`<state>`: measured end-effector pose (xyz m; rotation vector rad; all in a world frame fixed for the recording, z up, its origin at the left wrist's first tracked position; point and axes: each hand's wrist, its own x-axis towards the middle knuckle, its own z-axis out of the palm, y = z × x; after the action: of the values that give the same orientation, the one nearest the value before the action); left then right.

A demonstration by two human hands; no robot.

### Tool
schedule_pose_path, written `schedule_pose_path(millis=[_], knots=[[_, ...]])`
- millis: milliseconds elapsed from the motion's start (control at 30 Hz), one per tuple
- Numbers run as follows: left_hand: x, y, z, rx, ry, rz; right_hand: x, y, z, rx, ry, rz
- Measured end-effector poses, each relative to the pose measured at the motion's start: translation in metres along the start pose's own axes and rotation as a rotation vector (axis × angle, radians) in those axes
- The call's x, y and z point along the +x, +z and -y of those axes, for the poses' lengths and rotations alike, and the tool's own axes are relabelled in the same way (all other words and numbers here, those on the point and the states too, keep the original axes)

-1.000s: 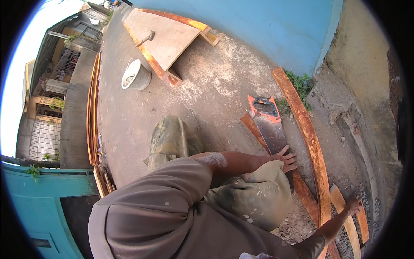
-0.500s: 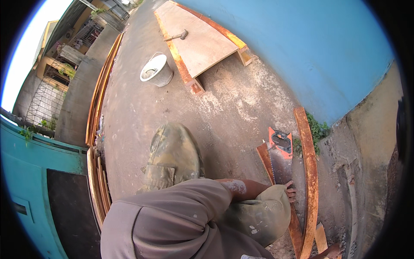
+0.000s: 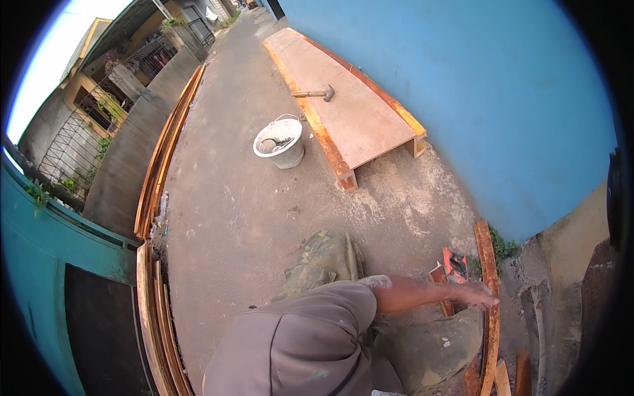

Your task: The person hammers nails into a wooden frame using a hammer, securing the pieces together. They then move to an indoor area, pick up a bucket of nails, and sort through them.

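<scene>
My left arm reaches across to the right over my bent knee. My left hand (image 3: 477,295) grips a long reddish-brown wooden plank (image 3: 487,264), its fingers closed over the edge. The plank runs lengthwise along the right side, with its lower end going out at the bottom. Just left of it, partly hidden behind my forearm, lies a handsaw with an orange and black handle (image 3: 455,264). Beside the saw is a shorter piece of wood (image 3: 437,274), also partly covered by my arm. My right hand does not show.
A white bucket (image 3: 288,158) with things inside stands ahead. A hammer (image 3: 323,94) lies on a long wood-framed panel (image 3: 360,125) near the blue wall (image 3: 449,86). Long timbers (image 3: 168,155) line the left side. Wood offcuts (image 3: 502,378) lie at lower right.
My left hand has moved from beside the saw blade onto the plank, and its arm has straightened. My view has shifted, and the right hand, partly seen at the lower right, is gone.
</scene>
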<state>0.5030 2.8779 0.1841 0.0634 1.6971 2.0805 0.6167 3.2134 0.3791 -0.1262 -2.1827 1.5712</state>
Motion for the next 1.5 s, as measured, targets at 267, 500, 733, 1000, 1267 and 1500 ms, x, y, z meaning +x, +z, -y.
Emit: schedule_pose_path(millis=[267, 500, 733, 1000, 1267, 1500], knots=[[-0.150, -0.054, -0.099, -0.082, -0.065, -0.130, -0.094, 0.105, 0.134, 0.386, 0.066, 0.413], [-0.254, -0.269, -0.111, -0.587, 0.209, -0.814, -0.237, 0.335, 0.171, -0.141, -0.225, 0.854], [-0.283, -0.492, -0.084, 0.675, -0.133, -0.900, -0.270, 0.357, 0.122, -0.284, 0.031, 0.927], [-0.263, -0.530, -0.037, 1.131, -0.401, -0.816, -0.271, 0.363, 0.135, -0.425, 0.117, 0.838], [-0.284, -0.503, -0.037, 1.044, -0.351, -0.958, -0.273, 0.359, 0.132, -0.307, 0.090, 1.030], [-0.402, -0.363, 0.028, 1.064, 0.044, -1.440, -0.255, 0.365, 0.101, -0.041, 0.322, 1.326]])
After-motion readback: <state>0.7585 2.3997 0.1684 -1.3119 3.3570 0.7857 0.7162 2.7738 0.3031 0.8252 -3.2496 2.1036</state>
